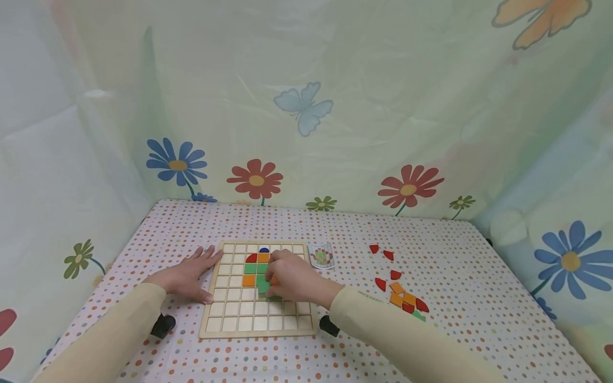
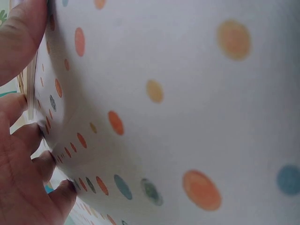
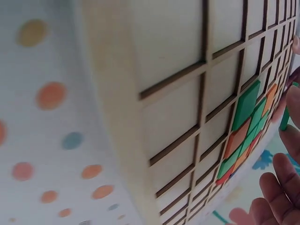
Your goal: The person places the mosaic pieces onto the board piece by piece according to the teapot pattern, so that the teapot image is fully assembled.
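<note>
A wooden grid board (image 1: 258,334) lies flat on the table. My left hand (image 1: 189,274) rests at its left edge, fingers spread and thumb against the frame. Over the middle of the board, my right hand (image 1: 297,277) pinches a green tile (image 3: 285,119) between thumb and finger, held edge-on in the right wrist view. Beneath and beside that hand, colored pieces sit in the grid: orange tiles (image 1: 249,280), green tiles (image 1: 251,268), a red quarter-round piece (image 1: 251,258) and a blue rounded piece (image 1: 264,250). The right hand hides some of the cells.
A small pattern card (image 1: 322,256) lies against the board's upper right side. Farther right are loose red pieces (image 1: 380,284), orange tiles (image 1: 396,299) and a green piece (image 1: 419,316). A dotted cloth (image 1: 239,361) covers the table, with a flowered curtain (image 1: 335,149) behind.
</note>
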{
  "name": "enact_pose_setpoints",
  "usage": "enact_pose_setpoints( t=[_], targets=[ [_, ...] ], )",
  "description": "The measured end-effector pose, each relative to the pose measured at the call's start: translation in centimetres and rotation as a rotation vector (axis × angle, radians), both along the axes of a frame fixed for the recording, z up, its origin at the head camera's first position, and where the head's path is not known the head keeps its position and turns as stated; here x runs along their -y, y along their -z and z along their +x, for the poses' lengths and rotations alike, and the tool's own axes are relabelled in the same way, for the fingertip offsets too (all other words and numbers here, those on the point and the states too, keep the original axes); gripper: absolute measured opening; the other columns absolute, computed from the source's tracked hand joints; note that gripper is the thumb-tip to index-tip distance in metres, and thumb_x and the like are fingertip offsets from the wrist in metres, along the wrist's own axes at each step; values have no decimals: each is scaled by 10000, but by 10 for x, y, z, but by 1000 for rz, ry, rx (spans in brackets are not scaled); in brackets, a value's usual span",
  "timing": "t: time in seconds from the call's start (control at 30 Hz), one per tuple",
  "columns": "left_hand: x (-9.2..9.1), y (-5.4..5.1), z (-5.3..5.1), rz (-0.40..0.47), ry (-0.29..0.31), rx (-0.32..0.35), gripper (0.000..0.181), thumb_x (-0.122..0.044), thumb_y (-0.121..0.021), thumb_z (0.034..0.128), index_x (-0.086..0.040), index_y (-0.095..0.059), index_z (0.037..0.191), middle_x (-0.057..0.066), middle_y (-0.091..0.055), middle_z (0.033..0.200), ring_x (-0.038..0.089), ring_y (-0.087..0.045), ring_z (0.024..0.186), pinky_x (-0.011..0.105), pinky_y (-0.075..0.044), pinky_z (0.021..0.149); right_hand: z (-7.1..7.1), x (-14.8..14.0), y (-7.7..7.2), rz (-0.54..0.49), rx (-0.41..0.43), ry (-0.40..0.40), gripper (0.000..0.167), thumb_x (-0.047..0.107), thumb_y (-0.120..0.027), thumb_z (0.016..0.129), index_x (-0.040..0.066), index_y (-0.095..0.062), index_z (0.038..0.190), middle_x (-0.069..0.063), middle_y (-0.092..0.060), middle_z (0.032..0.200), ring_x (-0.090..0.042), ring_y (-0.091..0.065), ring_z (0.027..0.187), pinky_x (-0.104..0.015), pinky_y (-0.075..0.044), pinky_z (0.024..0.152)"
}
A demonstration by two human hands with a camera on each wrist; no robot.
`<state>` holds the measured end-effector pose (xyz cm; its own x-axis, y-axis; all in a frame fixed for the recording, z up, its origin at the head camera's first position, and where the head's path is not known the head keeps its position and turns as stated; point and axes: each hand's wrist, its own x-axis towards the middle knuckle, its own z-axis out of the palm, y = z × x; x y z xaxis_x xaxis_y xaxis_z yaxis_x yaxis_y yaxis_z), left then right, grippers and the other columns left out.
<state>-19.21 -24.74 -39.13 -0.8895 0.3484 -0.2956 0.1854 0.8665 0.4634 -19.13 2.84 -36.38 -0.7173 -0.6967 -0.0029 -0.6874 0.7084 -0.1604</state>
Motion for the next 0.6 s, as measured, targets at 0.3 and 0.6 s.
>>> enact_pose_setpoints(
  t=[0.3,0.6],
  targets=[
    [2,4,-3,-3,4,6,1123,-297,-902,751,-45,-240,1622,292,-103,1686,556,-33,1541,757,-153,1187,-5,26,5,98,-9,-17,209,343,-848,843,161,-814,941,25,-668,1044,-140,-581,961,-241,-523,847],
    [3,6,-3,10,5,7,1125,-301,-903,745,-46,-245,1620,288,-104,1687,549,-28,1544,744,-135,1200,-3,35,14,130,-45,-5,241,392,-859,826,178,-814,927,29,-664,1042,-151,-593,1049,-268,-541,921]
  ],
)
